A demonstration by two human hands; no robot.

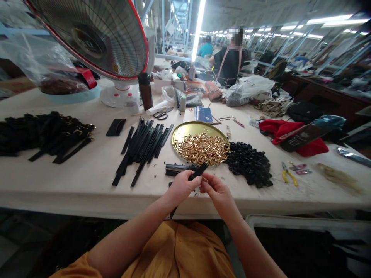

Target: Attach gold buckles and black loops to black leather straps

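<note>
My left hand [183, 186] is closed round a black strap [198, 171] whose upper end sticks out toward the tray. My right hand [216, 188] pinches at the same strap from the right, fingers curled; a small metal piece may be between them, too small to tell. Both hands hover over the table's near edge. Just beyond them sits a round gold tray [185, 130] heaped with gold metal buckles [203, 148]. A pile of small black parts [249, 163] lies to the tray's right. A fan of loose black straps [144, 147] lies to its left.
A heap of finished black straps [43, 133] lies far left. A standing fan [95, 34], a dark bottle [145, 91], scissors [162, 113], yellow pliers [288, 174], a red cloth [290, 131] with a calculator [301, 137] and plastic bags crowd the table. Another person [230, 61] works at the back.
</note>
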